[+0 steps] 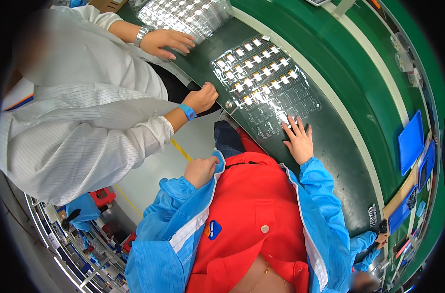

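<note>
A clear plastic blister tray (308, 100) lies on the dark green bench, with rows of small white-and-dark rectangular parts in its far pockets. Several pockets nearer me hold no parts. Spread open, my right hand (299, 142) rests at the tray's near right edge, fingertips beside a bright white spot that may be a part or glare. My left hand (200, 172) is closed at the front edge of my blue jacket (171, 207), away from the bench. Its fingers appear to grip the jacket's edge.
To my left stands a co-worker in a white striped coat (86, 117), one hand (168, 43) near a stack of filled clear trays (183, 17). Their other hand is closed at the bench edge. A green conveyor belt (339, 53) runs beyond; blue trays (411, 141) stand far right.
</note>
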The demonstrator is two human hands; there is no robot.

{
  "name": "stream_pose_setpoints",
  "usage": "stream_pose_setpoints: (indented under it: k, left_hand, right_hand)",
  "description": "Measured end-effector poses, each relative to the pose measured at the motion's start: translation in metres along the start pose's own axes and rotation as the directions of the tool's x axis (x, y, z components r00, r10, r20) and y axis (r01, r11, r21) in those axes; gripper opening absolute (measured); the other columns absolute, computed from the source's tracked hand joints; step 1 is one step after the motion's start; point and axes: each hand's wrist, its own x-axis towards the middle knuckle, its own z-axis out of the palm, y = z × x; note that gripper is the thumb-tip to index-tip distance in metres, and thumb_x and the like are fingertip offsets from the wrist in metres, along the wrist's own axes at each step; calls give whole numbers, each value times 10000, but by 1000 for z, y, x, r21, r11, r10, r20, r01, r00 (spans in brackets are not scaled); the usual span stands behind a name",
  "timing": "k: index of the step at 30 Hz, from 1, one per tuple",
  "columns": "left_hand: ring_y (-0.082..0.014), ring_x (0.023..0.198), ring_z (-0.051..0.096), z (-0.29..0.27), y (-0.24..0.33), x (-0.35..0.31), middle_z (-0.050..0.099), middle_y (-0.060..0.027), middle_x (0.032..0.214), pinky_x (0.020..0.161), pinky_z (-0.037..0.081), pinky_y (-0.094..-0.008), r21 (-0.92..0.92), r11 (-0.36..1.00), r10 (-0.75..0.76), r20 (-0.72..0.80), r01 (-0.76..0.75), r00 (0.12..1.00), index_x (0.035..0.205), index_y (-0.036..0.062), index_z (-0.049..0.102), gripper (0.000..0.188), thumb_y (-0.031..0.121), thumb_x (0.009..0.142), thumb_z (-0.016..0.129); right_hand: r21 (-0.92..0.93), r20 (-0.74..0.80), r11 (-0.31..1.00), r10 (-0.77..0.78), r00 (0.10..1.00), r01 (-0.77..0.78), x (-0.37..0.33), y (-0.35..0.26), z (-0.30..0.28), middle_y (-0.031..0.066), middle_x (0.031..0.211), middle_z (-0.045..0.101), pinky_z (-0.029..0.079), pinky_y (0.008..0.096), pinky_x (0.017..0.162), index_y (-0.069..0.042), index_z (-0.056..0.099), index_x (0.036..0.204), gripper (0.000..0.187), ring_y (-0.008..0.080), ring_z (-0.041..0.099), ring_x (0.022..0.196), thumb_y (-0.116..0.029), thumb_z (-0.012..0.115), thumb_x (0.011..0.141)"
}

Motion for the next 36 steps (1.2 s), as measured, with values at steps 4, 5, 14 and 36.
stream_pose_setpoints:
  k: [4, 5, 14, 36]
  left_hand:
    - [-359, 660, 617, 2, -1, 8, 633, -168, 717, 607, 481, -471, -22, 999, 47, 8, -47, 999, 928, 144, 610, 137, 169, 839, 509]
    - [-361, 659, 616, 3, -2, 9, 631, -170, 715, 605, 480, -470, -28, 998, 61, 15, -60, 998, 932, 140, 607, 136, 168, 842, 509]
    - [-344, 623, 601, 17, 10, 0, 605, -175, 673, 569, 467, -431, -55, 995, 81, -22, -82, 996, 952, 144, 600, 140, 154, 831, 532]
    - [-340, 747, 610, 16, 25, 71, 642, -126, 829, 621, 482, -441, -183, 939, 273, -126, -292, 954, 943, 121, 581, 122, 127, 832, 530]
  right_hand:
    - [-1, 1, 1000, 15, 1000, -15, -1, -2, -2, 17, 1436, 313, 245, 585, 1030, -204, 457, 1296, 594, 269, 260, 1338, -198, 685, 748]
    - [0, -6, 1000, 19, 1000, -19, 0, -2, -2, 19, 1431, 321, 246, 585, 1029, -199, 471, 1280, 572, 268, 262, 1338, -197, 683, 750]
    - [23, -46, 994, 106, 993, -105, -18, 18, -8, 58, 1408, 351, 244, 586, 1031, -154, 539, 1181, 433, 278, 269, 1333, -177, 666, 768]
    - [335, -609, 930, 337, 718, -152, 121, 103, -18, 117, 916, 629, 460, 366, 785, -49, 663, 979, 213, 296, 578, 903, -162, 641, 799]
